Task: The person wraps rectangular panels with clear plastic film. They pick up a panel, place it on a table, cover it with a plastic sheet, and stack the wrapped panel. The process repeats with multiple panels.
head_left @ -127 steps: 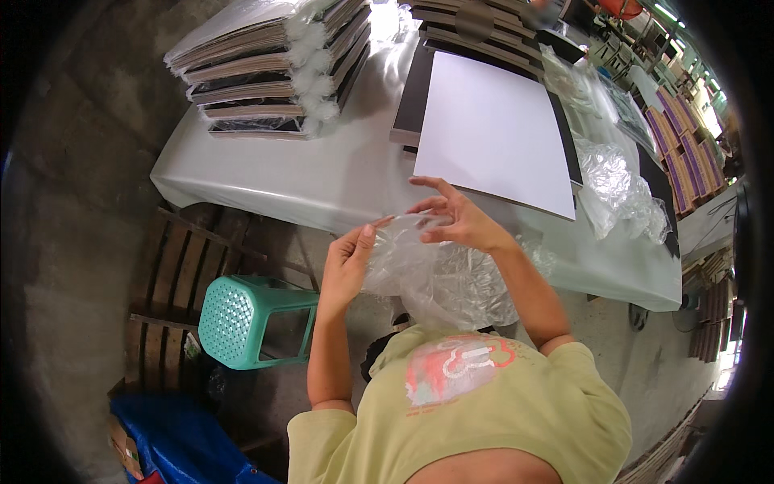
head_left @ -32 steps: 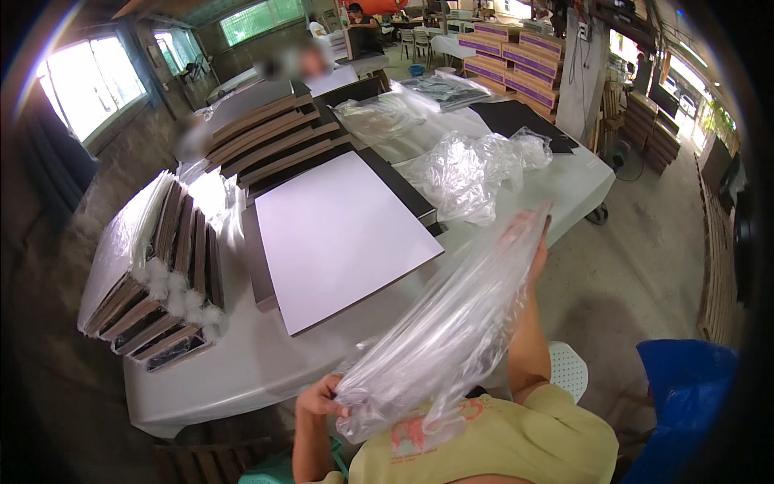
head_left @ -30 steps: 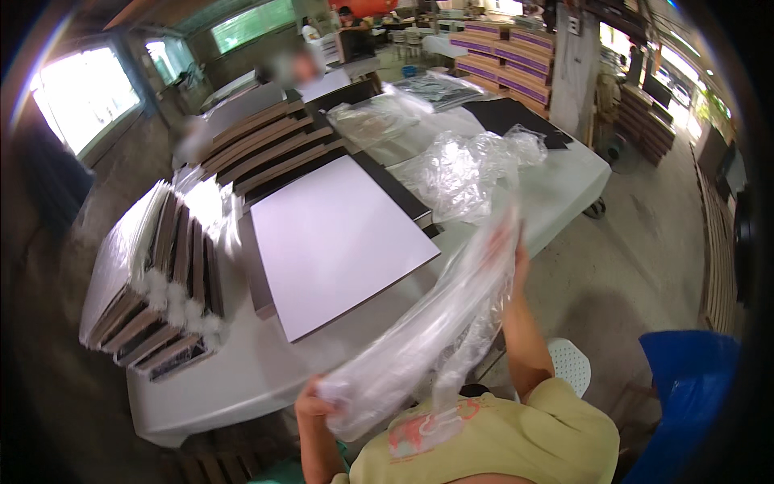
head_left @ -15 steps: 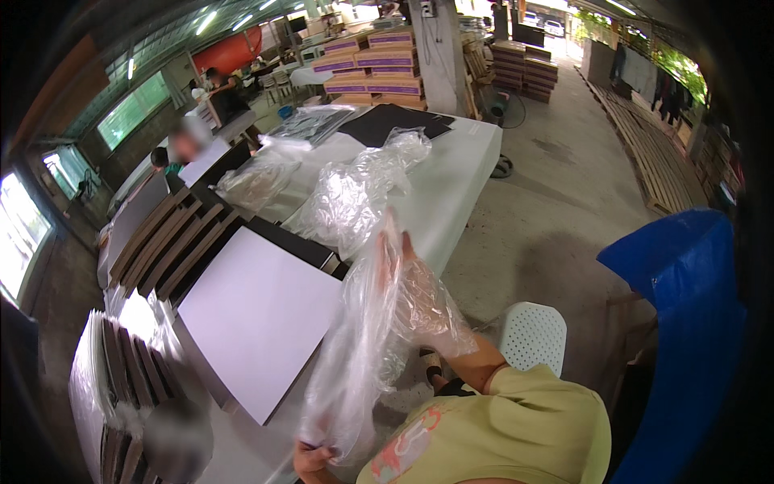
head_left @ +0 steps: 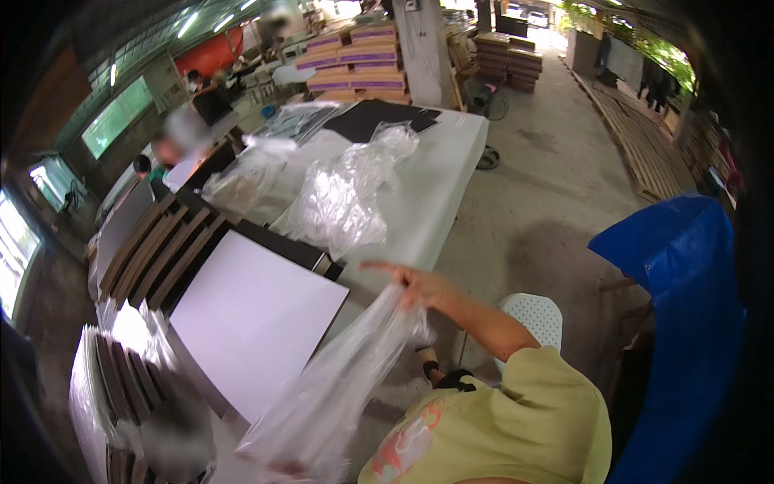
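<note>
A clear plastic bag (head_left: 343,379) hangs stretched from my right hand down to the lower edge of the view. My right hand (head_left: 415,288) is closed on its upper end, the index finger pointing out to the left. My left hand (head_left: 288,468) is at the lower end, seen blurred through the film, its fingers not readable. Left of the bag lies a large white board (head_left: 258,323) with a dark edge. A heap of crumpled clear bags (head_left: 343,202) rests on the table beyond my right hand.
Dark-edged boards (head_left: 153,250) are stacked on the left, with wrapped ones (head_left: 97,403) nearer. Black sheets (head_left: 379,119) lie on the white table (head_left: 451,169). A white stool (head_left: 532,319) and a blue tarp (head_left: 677,274) stand right. A person (head_left: 173,145) is at far left.
My right hand has come out of the bag and now grips its end from outside. The bag has been pulled into a slanting stretch, and my left hand has moved slightly left and down.
</note>
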Action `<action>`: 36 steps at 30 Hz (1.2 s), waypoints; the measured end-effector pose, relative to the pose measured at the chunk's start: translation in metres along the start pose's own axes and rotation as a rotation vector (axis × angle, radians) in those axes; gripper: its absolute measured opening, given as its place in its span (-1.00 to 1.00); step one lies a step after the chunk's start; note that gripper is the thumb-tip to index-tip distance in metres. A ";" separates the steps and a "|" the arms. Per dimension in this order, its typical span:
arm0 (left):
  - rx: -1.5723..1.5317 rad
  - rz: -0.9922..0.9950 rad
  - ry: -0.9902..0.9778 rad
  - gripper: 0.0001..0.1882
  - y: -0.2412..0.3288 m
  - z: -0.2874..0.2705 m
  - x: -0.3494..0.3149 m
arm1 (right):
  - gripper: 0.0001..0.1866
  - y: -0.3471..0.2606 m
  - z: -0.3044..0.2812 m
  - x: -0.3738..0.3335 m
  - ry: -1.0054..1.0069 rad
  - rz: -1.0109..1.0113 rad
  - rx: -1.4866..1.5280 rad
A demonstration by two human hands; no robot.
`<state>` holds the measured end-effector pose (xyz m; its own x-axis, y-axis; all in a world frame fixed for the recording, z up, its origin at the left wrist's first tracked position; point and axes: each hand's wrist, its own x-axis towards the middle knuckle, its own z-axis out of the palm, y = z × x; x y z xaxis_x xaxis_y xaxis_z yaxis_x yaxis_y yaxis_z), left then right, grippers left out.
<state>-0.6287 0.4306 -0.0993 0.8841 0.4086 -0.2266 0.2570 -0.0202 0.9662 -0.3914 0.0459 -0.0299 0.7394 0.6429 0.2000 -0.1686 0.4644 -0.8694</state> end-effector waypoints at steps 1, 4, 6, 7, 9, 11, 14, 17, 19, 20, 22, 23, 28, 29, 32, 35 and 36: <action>-0.045 0.038 0.045 -0.46 -0.005 -0.020 -0.010 | -0.21 -0.001 -0.005 0.001 0.008 0.017 -0.042; -0.193 0.206 0.087 -0.46 -0.003 -0.052 -0.025 | -0.10 -0.029 0.021 -0.004 -0.125 0.134 -0.200; -0.089 0.190 0.134 -0.49 0.024 -0.035 -0.020 | -0.14 -0.014 0.031 0.006 -0.191 0.257 -0.377; -0.017 0.183 0.292 -0.47 0.017 -0.035 -0.016 | -0.20 0.000 0.028 0.010 -0.171 0.303 -0.549; 0.231 0.291 0.600 -0.40 0.025 -0.011 -0.003 | -0.32 0.018 0.027 0.025 0.053 0.230 -0.903; 0.465 0.435 0.839 -0.40 0.037 0.010 0.008 | -0.43 0.040 0.031 0.043 0.449 -0.021 -1.199; 0.628 0.484 0.851 -0.56 0.013 0.002 0.029 | -0.58 0.061 0.027 0.071 0.585 -0.289 -1.302; 0.484 0.362 0.751 -0.65 0.014 -0.003 0.036 | -0.58 0.081 0.011 0.078 0.498 -0.136 -1.460; 0.351 0.289 0.736 -0.64 0.020 0.006 0.036 | -0.57 0.088 0.005 0.079 0.516 -0.145 -1.415; 0.325 0.276 0.754 -0.60 0.022 0.010 0.035 | -0.56 0.091 0.002 0.079 0.528 -0.145 -1.392; 0.342 0.241 0.782 -0.51 0.023 0.015 0.033 | -0.49 0.096 0.001 0.079 0.551 -0.129 -1.387; 0.382 0.218 0.794 -0.45 0.021 0.017 0.032 | -0.47 0.093 0.004 0.077 0.532 -0.100 -1.394; 0.384 0.270 0.832 -0.45 0.035 0.029 0.021 | -0.35 0.088 0.011 0.068 0.493 -0.063 -1.422; 0.371 0.275 0.833 -0.48 0.039 0.030 0.016 | -0.40 0.087 0.011 0.066 0.510 -0.077 -1.418; 0.302 0.297 0.784 -0.57 0.038 0.027 -0.002 | -0.55 0.079 0.017 0.054 0.567 -0.131 -1.343; 0.203 0.294 0.618 -0.65 0.017 0.008 -0.029 | -0.69 0.074 0.019 0.025 0.674 -0.256 -1.229; 0.202 0.271 0.547 -0.68 0.004 0.000 -0.035 | -0.70 0.076 0.017 0.012 0.733 -0.242 -1.148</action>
<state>-0.6589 0.4157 -0.0874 0.6152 0.7699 0.1697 0.1675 -0.3379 0.9262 -0.4063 0.0998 -0.0859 0.9038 -0.0115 0.4279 0.3730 -0.4691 -0.8005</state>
